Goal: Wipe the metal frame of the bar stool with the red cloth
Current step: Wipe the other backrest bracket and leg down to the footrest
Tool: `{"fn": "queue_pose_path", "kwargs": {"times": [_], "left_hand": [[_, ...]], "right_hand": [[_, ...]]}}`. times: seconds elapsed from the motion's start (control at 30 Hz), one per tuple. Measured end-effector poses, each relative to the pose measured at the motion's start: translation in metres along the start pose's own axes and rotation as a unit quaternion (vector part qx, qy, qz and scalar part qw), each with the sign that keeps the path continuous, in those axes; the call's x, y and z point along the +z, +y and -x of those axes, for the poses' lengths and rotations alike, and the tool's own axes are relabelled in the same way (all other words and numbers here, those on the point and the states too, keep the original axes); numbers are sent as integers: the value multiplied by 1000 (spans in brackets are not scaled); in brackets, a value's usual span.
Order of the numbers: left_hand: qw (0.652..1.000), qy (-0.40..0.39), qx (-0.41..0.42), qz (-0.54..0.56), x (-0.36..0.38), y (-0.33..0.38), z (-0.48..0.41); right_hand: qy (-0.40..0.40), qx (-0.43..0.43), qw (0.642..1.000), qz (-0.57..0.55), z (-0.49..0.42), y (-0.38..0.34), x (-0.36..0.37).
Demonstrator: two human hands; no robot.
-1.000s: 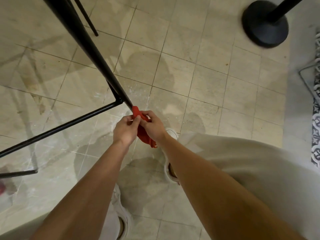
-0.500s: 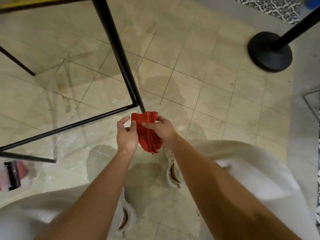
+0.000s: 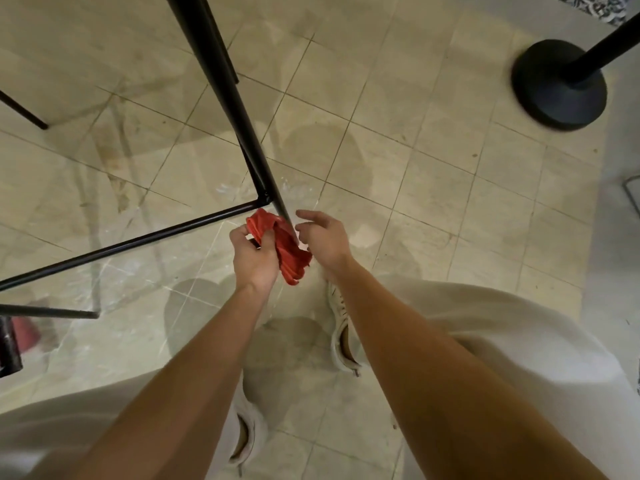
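Note:
The bar stool's black metal frame (image 3: pixel 221 81) slants down from the top of the view to a foot near my hands, with a thin crossbar (image 3: pixel 138 242) running left from the joint. My left hand (image 3: pixel 254 258) grips the bunched red cloth (image 3: pixel 285 249), which lies against the bottom end of the leg. My right hand (image 3: pixel 322 239) hovers just right of the cloth, fingers loosely spread and holding nothing. The very tip of the leg is hidden by the cloth.
A black round base with a post (image 3: pixel 559 84) stands on the tiled floor (image 3: pixel 398 168) at upper right. Another thin black leg (image 3: pixel 24 110) is at far left. A dark and red object (image 3: pixel 14 337) sits at the left edge. My shoes (image 3: pixel 341 327) are right below my hands.
My right hand has let go of the cloth and opened beside it. The left hand keeps the cloth, now pressed at the foot of the leg. The view shifted slightly.

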State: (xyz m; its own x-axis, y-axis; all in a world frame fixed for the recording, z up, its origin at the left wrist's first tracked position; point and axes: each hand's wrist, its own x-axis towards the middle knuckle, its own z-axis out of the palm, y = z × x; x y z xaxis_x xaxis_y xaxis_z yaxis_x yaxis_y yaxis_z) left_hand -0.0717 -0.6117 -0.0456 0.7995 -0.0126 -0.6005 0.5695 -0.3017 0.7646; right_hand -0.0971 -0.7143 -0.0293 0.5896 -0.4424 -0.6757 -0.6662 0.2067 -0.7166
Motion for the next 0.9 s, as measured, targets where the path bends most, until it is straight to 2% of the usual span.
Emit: {"fn": "queue_pose_path", "kwargs": {"times": [0.17, 0.3, 0.47, 0.6, 0.77, 0.9], "left_hand": [[998, 24, 30, 51, 17, 1, -9], [997, 63, 25, 44, 34, -4, -17], [995, 94, 10, 41, 45, -27, -37], [996, 76, -23, 28, 49, -38, -50], [995, 34, -65, 73, 47, -36, -55], [996, 30, 8, 83, 49, -38, -38]], "right_hand": [[74, 32, 996, -45, -21, 3, -5], [24, 38, 997, -58, -31, 3, -4], [14, 32, 998, 48, -47, 14, 9], [14, 56, 997, 55, -56, 21, 12], [-2, 74, 997, 28, -57, 24, 13], [0, 58, 998, 29, -58, 23, 16]]}}
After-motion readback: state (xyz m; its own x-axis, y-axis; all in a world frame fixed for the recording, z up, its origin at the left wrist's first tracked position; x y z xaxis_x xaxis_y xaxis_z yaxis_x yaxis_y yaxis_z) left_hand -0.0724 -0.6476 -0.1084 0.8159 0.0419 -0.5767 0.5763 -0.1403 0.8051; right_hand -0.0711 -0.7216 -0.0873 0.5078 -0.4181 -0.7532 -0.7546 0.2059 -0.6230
